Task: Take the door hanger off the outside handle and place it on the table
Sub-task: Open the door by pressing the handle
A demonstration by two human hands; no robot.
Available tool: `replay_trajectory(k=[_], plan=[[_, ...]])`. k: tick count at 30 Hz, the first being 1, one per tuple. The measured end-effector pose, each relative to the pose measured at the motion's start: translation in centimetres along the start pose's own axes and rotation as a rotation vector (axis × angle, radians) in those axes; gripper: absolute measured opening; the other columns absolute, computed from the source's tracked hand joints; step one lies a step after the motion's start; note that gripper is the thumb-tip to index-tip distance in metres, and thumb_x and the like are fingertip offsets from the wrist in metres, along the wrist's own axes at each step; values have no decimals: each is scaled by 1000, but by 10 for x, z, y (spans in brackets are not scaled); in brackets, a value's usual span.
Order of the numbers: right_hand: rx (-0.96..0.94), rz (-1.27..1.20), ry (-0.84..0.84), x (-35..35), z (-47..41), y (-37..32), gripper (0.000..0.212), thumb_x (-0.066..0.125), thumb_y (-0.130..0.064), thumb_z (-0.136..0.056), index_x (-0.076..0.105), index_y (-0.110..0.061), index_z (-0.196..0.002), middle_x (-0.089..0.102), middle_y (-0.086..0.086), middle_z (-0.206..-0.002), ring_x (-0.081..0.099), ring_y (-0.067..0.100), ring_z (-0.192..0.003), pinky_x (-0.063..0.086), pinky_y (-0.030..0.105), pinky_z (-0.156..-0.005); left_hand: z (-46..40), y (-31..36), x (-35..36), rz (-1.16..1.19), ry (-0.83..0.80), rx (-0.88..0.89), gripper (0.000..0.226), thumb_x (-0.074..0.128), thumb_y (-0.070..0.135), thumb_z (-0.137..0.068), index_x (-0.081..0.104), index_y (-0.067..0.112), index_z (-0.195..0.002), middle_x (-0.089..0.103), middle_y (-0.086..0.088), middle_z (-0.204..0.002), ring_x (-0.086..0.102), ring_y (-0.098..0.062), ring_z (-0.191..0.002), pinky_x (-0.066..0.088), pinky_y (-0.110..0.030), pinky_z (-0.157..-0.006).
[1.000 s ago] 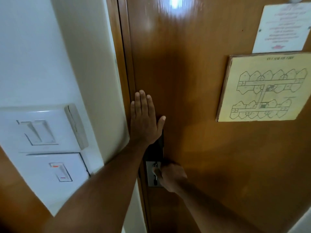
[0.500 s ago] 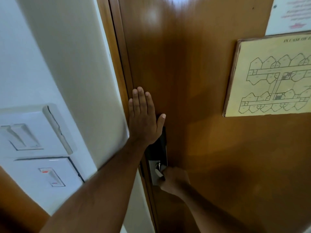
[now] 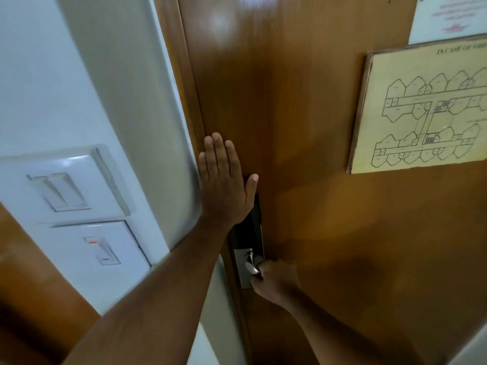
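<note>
A brown wooden door (image 3: 303,127) fills the view, seen from inside and closed against its frame. My left hand (image 3: 224,185) lies flat on the door near its latch edge, fingers straight and together, holding nothing. Below it my right hand (image 3: 274,281) is wrapped around the silver lever handle (image 3: 251,264) on a metal lock plate (image 3: 243,270). No door hanger and no table are in view.
A white wall (image 3: 79,75) with two switch plates (image 3: 71,185) stands left of the door frame (image 3: 189,101). A framed fire-escape floor plan (image 3: 427,109) and a white notice (image 3: 453,17) hang on the door at the right.
The view has drifted slightly; both hands keep their places, the left flat on the door and the right on the handle.
</note>
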State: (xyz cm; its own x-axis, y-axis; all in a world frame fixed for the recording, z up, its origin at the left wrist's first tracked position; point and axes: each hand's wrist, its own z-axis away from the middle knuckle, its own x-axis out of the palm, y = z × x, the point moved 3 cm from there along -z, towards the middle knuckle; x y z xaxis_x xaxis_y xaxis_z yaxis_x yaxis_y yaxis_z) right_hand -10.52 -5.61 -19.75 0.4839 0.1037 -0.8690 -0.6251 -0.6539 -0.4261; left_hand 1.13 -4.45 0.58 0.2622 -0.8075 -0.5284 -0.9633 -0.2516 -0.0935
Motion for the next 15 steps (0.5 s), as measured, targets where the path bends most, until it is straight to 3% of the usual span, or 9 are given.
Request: replay_trajectory(k=[3,6,8,10,12,15], plan=[[-23,30,29,-9,17,-9,20,55,-43,-82,49,-28,-69,32,-15,-48,42,10,-47,26,20,-43,12,4,-20,28,-6,7,84,41,50,-98,13,-7,-152,18,-34,-160,8,-44,-150,7,-54,-122],[30,123,9,-14,39,-17,33,55,-49,-83,45,-26,-62,36,-14,-49,38,3,-43,26,21,-41,24,10,-43,82,-2,17,83,41,48,-98,11,-6,-153,17,-32,-161,8,-42,-151,6,-53,-122],[101,169,0,-17,55,-22,36,51,-53,-83,53,-23,-65,49,-9,-56,47,8,-48,36,24,-42,32,14,-57,131,4,20,82,44,45,-97,12,-5,-153,17,-30,-161,10,-41,-151,5,-51,-122],[171,209,-2,-22,72,-32,36,50,-51,-84,63,-19,-76,63,0,-74,60,19,-62,51,31,-54,45,15,-71,196,-2,42,81,46,42,-96,12,-3,-154,16,-27,-163,6,-38,-152,2,-50,-123],[229,253,-19,-29,89,-43,33,53,-47,-89,65,-16,-84,66,5,-84,64,26,-72,54,34,-61,59,14,-82,236,-15,90,79,42,41,-97,9,-2,-155,10,-24,-165,1,-35,-153,-4,-48,-123],[289,407,-136,-44,104,-56,25,55,-41,-92,59,-17,-83,61,4,-82,67,28,-81,53,33,-67,81,12,-90,295,-6,176,78,33,41,-99,-2,0,-155,-5,-20,-164,-3,-34,-153,-11,-45,-122]])
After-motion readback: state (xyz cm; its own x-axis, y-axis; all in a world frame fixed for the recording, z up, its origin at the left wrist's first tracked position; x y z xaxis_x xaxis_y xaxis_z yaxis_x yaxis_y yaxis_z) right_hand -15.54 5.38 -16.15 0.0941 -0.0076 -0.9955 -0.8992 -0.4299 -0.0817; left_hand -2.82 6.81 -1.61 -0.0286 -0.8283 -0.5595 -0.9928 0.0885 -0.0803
